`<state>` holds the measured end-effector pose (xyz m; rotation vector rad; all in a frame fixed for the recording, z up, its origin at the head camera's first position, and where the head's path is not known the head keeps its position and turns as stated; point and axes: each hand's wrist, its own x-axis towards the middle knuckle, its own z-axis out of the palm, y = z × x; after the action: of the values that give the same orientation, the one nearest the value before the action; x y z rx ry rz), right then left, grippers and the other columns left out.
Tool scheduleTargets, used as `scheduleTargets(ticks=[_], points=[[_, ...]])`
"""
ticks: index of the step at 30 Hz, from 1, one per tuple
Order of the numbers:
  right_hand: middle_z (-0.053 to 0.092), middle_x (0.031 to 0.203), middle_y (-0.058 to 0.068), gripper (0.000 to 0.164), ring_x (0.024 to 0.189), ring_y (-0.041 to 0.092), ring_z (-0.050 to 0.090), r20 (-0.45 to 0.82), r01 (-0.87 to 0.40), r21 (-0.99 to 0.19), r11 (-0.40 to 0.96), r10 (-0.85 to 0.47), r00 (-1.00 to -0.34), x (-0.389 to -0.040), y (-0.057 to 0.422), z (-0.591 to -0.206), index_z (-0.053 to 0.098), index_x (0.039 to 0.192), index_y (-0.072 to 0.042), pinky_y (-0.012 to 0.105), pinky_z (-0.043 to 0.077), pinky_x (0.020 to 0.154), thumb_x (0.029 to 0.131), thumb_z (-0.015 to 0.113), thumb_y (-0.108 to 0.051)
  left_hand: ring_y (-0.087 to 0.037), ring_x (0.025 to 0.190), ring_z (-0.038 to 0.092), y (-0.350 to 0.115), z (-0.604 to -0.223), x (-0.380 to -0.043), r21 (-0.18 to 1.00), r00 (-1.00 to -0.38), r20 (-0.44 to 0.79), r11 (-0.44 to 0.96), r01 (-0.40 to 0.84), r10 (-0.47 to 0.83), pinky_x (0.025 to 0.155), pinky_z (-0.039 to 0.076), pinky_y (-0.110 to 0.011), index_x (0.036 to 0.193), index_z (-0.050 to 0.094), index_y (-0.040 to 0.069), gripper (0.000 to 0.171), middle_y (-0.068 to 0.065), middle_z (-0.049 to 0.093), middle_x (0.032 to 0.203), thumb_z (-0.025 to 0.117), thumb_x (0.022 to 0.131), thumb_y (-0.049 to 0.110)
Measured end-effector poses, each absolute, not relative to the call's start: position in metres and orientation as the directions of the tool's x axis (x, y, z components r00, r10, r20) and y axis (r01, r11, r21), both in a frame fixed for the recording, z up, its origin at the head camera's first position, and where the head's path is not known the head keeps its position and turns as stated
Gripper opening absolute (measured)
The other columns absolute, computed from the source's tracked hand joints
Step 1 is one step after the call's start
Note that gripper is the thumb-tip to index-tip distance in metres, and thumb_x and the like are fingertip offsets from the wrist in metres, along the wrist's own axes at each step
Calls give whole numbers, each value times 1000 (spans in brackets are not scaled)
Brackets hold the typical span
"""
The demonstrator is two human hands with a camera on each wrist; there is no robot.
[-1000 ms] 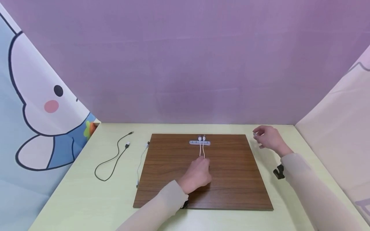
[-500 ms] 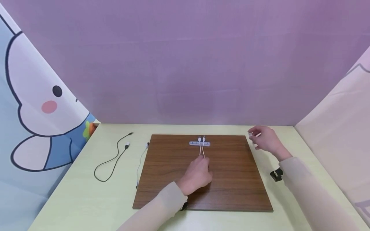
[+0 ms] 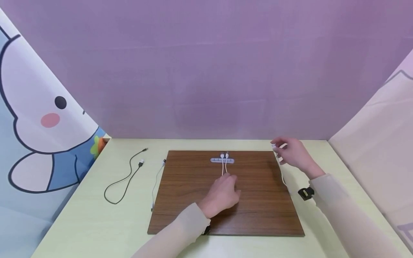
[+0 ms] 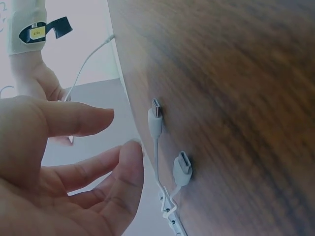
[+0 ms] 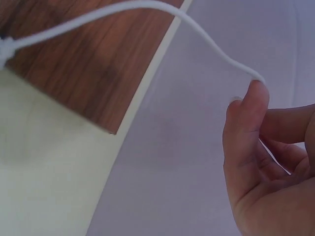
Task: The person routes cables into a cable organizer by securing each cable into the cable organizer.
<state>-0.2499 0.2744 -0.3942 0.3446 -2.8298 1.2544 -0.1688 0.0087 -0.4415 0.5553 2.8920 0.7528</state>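
My right hand [image 3: 295, 154] pinches a white USB cable [image 3: 282, 176] just below its plug [image 3: 273, 146], above the board's back right corner. In the right wrist view that cable [image 5: 206, 37] runs from the fingertips back towards the brown wooden board [image 5: 88, 73]. Over the middle of the board [image 3: 258, 204] is my left hand [image 3: 221, 195]; the left wrist view has its thumb and fingers apart with nothing between them. Beside it, two white cables with USB-C plugs [image 4: 155, 123] run to a pale cable clip [image 3: 215, 160] near the board's back edge.
A black USB cable [image 3: 113, 183] lies looped on the pale table [image 3: 84, 222] at the left. Along the board's left edge lies a thin pale cable [image 3: 156, 184] with dark ends. A purple backdrop [image 3: 226, 89] stands behind the table.
My right hand has moved left to the board's back right corner, bringing the white cable along, more of which now shows. The left hand's fingers have loosened from the two cables.
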Motion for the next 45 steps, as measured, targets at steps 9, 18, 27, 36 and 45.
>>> scheduleTargets(ticks=[9,18,27,36,45], points=[[62,103,21,26,72,22,64,100,-205,-779,592,-205,-974,-245,253,-381,62,125,3,34,59,58,100,59,-3,-13,74,53,15,-437,-166,520,-924,16,786,334,382,67,50,-28,106,70,4,20,-1,61,91,68,97,22],[61,110,24,26,77,29,68,98,-223,-844,488,-268,-958,-240,232,-378,62,124,4,37,61,60,99,61,-2,-15,99,62,25,-438,-166,531,-915,67,762,370,398,86,52,-32,119,70,10,30,-2,68,112,65,99,33],[62,109,22,25,76,31,69,127,-270,-852,449,-324,-938,-235,207,-374,64,123,2,37,60,58,97,63,-1,-11,94,58,30,-441,-166,621,-906,101,685,381,412,83,51,-27,125,68,8,37,0,66,109,65,99,34],[61,112,21,26,82,33,69,100,-227,-895,383,-322,-941,-232,191,-369,64,123,0,39,61,61,97,65,-3,-8,83,52,29,-442,-166,703,-916,101,624,342,388,75,46,-25,106,69,11,18,6,60,92,67,99,28],[61,115,19,27,83,30,68,57,-165,-918,361,-291,-955,-236,180,-364,63,126,-4,41,61,65,99,64,-8,-6,82,53,25,-443,-164,722,-910,148,586,368,388,76,47,-23,97,67,15,9,10,59,88,64,101,22]])
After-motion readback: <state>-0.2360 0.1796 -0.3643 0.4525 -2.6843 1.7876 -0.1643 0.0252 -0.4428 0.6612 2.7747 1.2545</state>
